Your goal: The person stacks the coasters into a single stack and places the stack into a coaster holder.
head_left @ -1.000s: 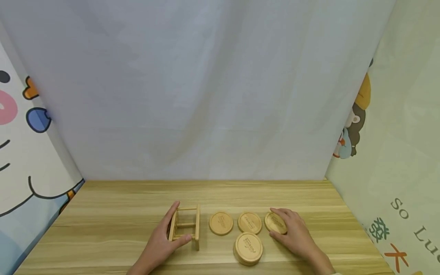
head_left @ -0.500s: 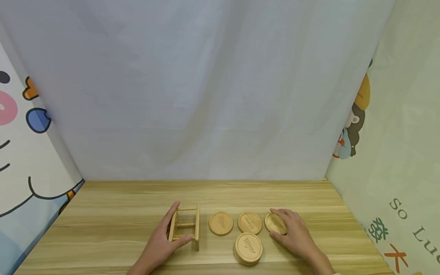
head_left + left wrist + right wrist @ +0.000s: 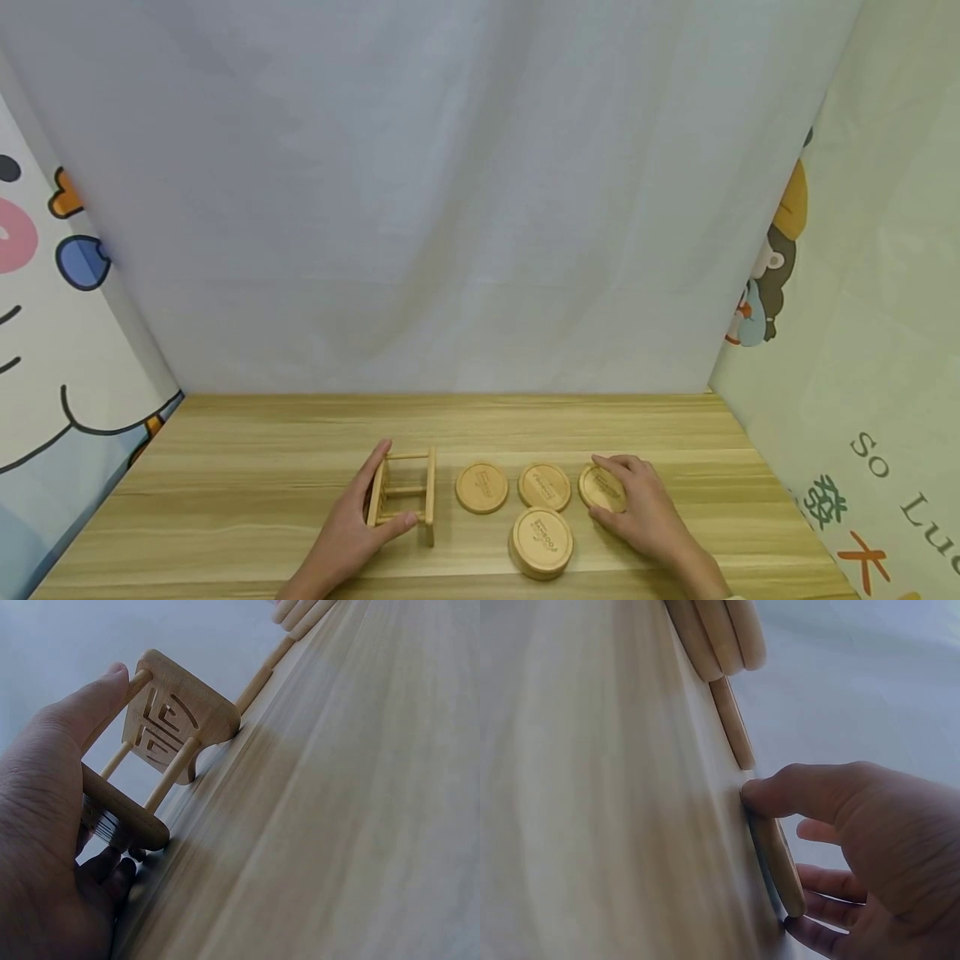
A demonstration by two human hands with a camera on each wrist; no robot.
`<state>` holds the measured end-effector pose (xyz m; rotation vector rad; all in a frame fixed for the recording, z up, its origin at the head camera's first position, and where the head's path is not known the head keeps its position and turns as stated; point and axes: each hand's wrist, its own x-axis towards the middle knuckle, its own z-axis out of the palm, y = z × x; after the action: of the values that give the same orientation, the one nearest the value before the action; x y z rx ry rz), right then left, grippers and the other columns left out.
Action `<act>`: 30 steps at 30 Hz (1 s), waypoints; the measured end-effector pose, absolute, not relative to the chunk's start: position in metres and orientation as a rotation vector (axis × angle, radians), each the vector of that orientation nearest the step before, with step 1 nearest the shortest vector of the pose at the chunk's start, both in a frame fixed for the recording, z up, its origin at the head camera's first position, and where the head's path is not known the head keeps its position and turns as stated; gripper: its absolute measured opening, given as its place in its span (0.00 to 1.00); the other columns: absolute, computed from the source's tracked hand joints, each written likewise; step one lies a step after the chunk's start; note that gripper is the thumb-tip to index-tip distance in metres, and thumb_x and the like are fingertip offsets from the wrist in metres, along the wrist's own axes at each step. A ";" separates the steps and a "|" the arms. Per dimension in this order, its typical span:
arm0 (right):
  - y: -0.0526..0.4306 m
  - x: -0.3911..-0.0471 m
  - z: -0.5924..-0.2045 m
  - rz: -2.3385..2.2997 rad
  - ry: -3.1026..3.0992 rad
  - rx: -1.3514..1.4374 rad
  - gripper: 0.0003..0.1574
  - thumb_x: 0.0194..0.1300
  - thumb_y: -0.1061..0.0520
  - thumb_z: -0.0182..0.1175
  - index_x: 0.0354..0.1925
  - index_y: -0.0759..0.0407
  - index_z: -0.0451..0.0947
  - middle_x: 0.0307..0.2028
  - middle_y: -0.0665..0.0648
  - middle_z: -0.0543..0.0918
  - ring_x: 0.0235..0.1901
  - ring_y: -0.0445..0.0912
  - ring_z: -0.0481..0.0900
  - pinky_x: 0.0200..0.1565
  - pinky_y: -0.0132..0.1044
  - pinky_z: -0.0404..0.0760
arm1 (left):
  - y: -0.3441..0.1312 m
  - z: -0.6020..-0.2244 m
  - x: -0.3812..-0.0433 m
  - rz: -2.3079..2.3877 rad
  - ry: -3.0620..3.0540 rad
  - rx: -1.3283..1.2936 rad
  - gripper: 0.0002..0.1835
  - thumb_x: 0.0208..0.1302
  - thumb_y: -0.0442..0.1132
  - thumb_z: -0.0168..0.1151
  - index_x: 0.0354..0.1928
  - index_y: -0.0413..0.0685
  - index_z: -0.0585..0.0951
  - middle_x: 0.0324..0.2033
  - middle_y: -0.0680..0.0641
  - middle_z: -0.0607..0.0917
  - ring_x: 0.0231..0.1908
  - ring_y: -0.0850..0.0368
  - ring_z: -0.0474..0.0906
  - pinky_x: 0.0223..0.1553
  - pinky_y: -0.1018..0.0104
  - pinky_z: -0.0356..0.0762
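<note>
My left hand [image 3: 352, 523] grips a small wooden coaster rack [image 3: 431, 492], thumb over a near rod and fingers around its left end panel. In the left wrist view, the rack's far panel [image 3: 176, 720] has cut-out slots. At the right, my right hand [image 3: 647, 510] pinches a round bamboo coaster [image 3: 602, 486] between thumb and fingers at its edges. The right wrist view has this coaster [image 3: 778, 862] low at the table, with a dark strip beneath it. Whether it is lifted, I cannot tell. Between the hands lie two single coasters, a left one [image 3: 482, 487] and a middle one [image 3: 545, 487].
A short stack of coasters [image 3: 542, 542] stands nearer me, in front of the middle coaster. Everything is on a wood-grain table [image 3: 285, 450]. A pale curtain [image 3: 450, 208] hangs behind it, and printed cloths [image 3: 862, 292] flank both sides.
My right hand and its coaster have shifted very slightly to the right. The left hand, the rack and the other coasters stay as they were.
</note>
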<state>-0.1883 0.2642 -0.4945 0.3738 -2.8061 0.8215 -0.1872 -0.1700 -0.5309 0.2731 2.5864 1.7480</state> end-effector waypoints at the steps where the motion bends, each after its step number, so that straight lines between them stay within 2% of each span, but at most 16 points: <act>1: 0.264 -0.188 -0.494 0.826 -2.807 0.370 0.44 0.56 0.56 0.87 0.69 0.63 0.84 0.61 0.64 0.83 0.62 0.63 0.79 0.63 0.65 0.80 | -0.170 -0.531 -0.187 1.747 2.589 0.273 0.60 0.67 0.52 0.83 0.91 0.63 0.53 0.87 0.40 0.59 0.78 0.37 0.70 0.71 0.46 0.76; 8: 0.263 -0.188 -0.492 0.839 -2.815 0.327 0.45 0.56 0.60 0.87 0.70 0.65 0.83 0.59 0.63 0.82 0.63 0.63 0.78 0.64 0.64 0.80 | -0.170 -0.530 -0.186 1.748 2.586 0.275 0.60 0.67 0.53 0.82 0.91 0.63 0.53 0.87 0.39 0.59 0.78 0.36 0.69 0.71 0.42 0.75; 12: 0.261 -0.187 -0.490 0.830 -2.795 0.341 0.45 0.53 0.61 0.87 0.68 0.65 0.84 0.57 0.62 0.82 0.61 0.61 0.78 0.62 0.63 0.81 | -0.170 -0.531 -0.187 1.754 2.580 0.279 0.60 0.67 0.52 0.82 0.92 0.63 0.53 0.87 0.39 0.59 0.78 0.36 0.70 0.71 0.44 0.76; 20: 0.258 -0.185 -0.484 0.803 -2.801 0.359 0.44 0.53 0.59 0.86 0.67 0.66 0.85 0.57 0.60 0.82 0.60 0.59 0.78 0.60 0.60 0.82 | -0.171 -0.531 -0.186 1.758 2.584 0.292 0.59 0.67 0.52 0.82 0.91 0.66 0.53 0.86 0.39 0.60 0.77 0.37 0.72 0.70 0.47 0.78; 25: 0.256 -0.185 -0.480 0.784 -2.816 0.356 0.44 0.52 0.58 0.86 0.67 0.65 0.85 0.57 0.60 0.81 0.61 0.59 0.78 0.60 0.60 0.82 | -0.170 -0.530 -0.186 1.755 2.608 0.322 0.58 0.68 0.51 0.82 0.91 0.68 0.55 0.85 0.34 0.63 0.74 0.36 0.76 0.66 0.46 0.81; 30: 0.254 -0.184 -0.476 0.766 -2.817 0.382 0.44 0.53 0.57 0.86 0.67 0.64 0.86 0.57 0.60 0.82 0.60 0.58 0.78 0.59 0.59 0.83 | -0.170 -0.530 -0.186 1.750 2.604 0.300 0.58 0.68 0.52 0.82 0.91 0.68 0.54 0.85 0.36 0.62 0.75 0.36 0.74 0.69 0.42 0.78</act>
<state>-0.1840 0.2538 -0.4755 0.3822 -2.8174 0.7661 -0.1861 -0.1702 -0.5302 0.3003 2.6045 1.7500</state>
